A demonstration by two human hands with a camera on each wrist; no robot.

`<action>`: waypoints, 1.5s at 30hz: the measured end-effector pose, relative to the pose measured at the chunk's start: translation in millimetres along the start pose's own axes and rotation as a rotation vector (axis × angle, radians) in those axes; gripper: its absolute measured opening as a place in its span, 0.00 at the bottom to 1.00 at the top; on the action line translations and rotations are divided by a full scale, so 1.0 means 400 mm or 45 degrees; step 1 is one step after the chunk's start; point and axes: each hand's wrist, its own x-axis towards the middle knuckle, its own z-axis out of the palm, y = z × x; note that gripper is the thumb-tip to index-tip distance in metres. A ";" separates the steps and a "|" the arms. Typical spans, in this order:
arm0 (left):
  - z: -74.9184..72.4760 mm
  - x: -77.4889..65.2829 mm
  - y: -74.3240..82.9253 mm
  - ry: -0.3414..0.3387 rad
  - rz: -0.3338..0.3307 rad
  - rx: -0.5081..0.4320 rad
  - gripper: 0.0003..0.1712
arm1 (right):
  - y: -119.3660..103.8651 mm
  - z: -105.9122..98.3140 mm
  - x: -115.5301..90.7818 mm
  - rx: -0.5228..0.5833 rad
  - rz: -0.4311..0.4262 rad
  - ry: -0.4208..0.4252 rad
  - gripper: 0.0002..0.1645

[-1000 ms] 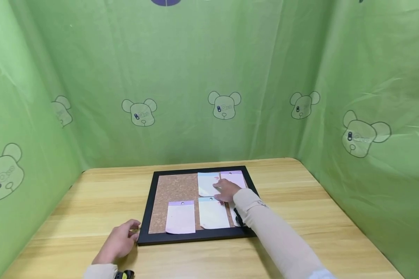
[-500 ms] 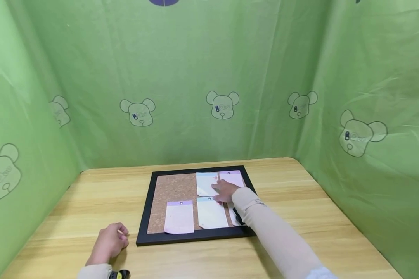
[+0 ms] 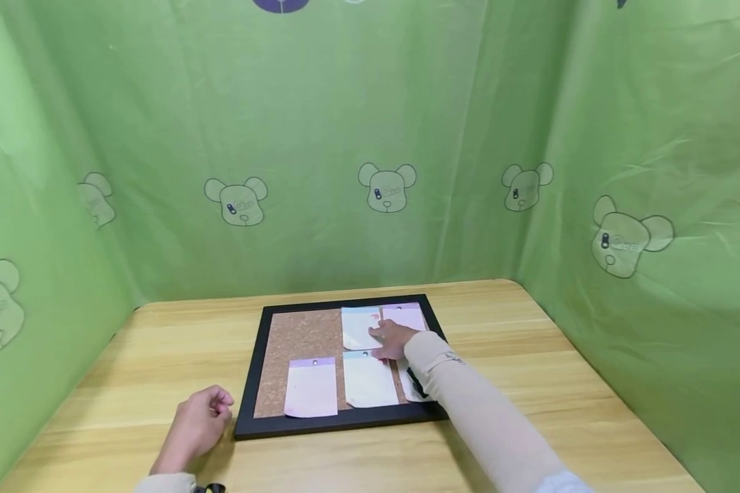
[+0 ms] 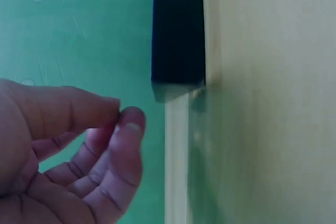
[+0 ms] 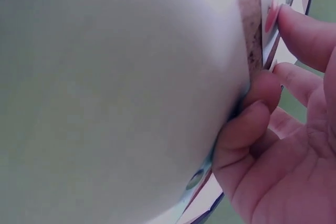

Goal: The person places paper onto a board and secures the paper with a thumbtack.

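A black-framed corkboard (image 3: pixel 305 325) lies on the table with several paper notes on it. My right hand (image 3: pixel 393 339) rests over the middle of the board, its fingertips on the upper blue-strip note (image 3: pixel 354 329) and at the top edge of the lower one (image 3: pixel 370 383). In the right wrist view the thumb (image 5: pixel 307 35) touches a note beside a red mark, and other fingers bend against a note's edge. My left hand (image 3: pixel 200 421) is beside the frame's front left corner; the left wrist view shows its thumb and index fingertip meeting, with nothing visible between them.
A purple-strip note (image 3: pixel 311 390) with a round pin is at the board's lower left; another (image 3: pixel 405 316) is at its upper right. My right sleeve (image 3: pixel 475 397) partly covers a lower right note. Green curtains (image 3: pixel 308 239) surround the wooden table (image 3: pixel 179 349).
My left hand first drew away from the frame's left corner, its fingers curling in, then came slightly nearer again. My right hand stays at the same spot on the notes.
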 end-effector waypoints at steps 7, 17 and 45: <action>0.019 0.011 0.027 0.027 0.066 -0.040 0.08 | 0.014 0.017 0.027 -0.070 -0.003 -0.001 0.37; 0.045 0.082 0.106 0.011 0.249 -0.009 0.10 | 0.013 0.014 0.018 -0.159 -0.062 0.039 0.36; 0.231 0.371 0.303 -0.186 0.204 -0.261 0.04 | -0.002 0.055 0.029 -0.169 0.062 0.105 0.35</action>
